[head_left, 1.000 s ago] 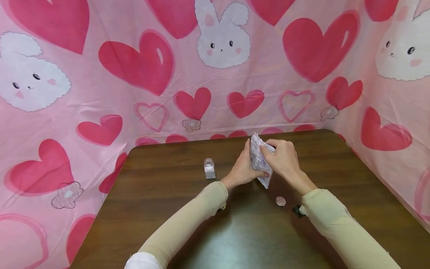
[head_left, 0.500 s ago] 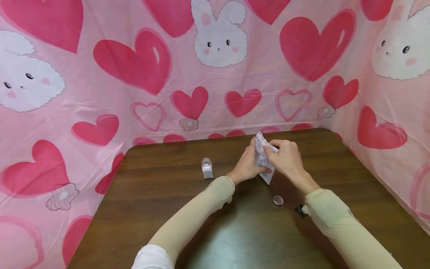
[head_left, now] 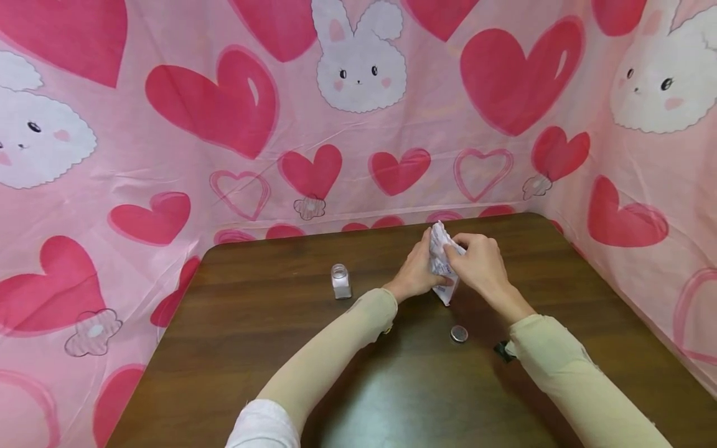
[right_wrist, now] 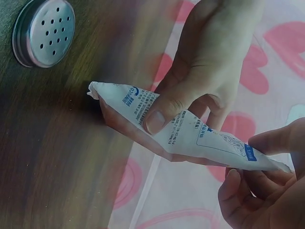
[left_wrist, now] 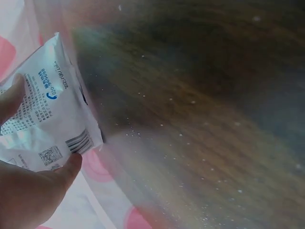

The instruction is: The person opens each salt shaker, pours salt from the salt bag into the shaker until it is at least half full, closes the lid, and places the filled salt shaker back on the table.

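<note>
A soft white packet (head_left: 444,267) printed with blue and black text is held upright over the table by both hands. My left hand (head_left: 414,274) grips its side, with the thumb pressed on the printed face (right_wrist: 157,114). My right hand (head_left: 478,261) pinches the packet's upper edge; the right wrist view shows its thumb and fingers on the narrow end. A barcode (left_wrist: 80,141) faces the left wrist camera. To the left stands an uncapped small glass jar (head_left: 340,283) with white contents. The perforated metal shaker lid (head_left: 459,334) lies below the packet, holes up.
The dark wooden table (head_left: 269,323) is backed by a pink cloth (head_left: 252,124) with hearts and rabbits. Fine white grains (left_wrist: 181,136) are scattered on the wood. A small black object (head_left: 504,351) shows at the right wrist.
Both hands have shifted slightly to the right with the packet, away from the jar, keeping their hold. The head view has turned a little, so jar and lid appear further left.
</note>
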Motion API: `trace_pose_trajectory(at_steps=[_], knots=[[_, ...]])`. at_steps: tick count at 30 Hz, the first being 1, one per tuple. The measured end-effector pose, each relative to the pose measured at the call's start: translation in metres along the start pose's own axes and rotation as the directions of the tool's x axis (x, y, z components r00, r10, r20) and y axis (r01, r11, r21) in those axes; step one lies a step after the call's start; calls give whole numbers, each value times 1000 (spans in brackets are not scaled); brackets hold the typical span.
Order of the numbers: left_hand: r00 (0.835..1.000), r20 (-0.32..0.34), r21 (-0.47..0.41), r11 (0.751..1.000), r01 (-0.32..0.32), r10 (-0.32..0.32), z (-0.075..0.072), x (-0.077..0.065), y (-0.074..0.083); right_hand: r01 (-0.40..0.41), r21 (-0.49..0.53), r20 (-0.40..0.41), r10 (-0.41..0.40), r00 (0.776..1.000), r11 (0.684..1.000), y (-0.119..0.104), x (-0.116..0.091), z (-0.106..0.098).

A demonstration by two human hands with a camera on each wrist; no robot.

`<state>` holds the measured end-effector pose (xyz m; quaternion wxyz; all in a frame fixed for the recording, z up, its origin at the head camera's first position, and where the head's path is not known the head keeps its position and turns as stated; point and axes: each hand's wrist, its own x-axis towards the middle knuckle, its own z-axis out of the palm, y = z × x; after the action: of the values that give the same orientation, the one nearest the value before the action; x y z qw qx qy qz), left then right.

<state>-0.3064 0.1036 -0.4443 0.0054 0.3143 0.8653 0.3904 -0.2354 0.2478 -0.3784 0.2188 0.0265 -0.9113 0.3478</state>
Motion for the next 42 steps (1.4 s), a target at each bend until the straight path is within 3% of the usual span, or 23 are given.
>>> trace_pose_trajectory(at_steps=[13,32,42], knots=[[996,32,22,996,84,-85,4,1,-3,-17,-11,25,18,1000,1000,6,2,-3],[994,97,147,988,42,-57,11,-2,-8,-50,-25,77,52,996,998,18,4,-6],[994,106,159,987,18,-35,12,0,-14,-51,-28,86,53,995,998,22,3,-6]])
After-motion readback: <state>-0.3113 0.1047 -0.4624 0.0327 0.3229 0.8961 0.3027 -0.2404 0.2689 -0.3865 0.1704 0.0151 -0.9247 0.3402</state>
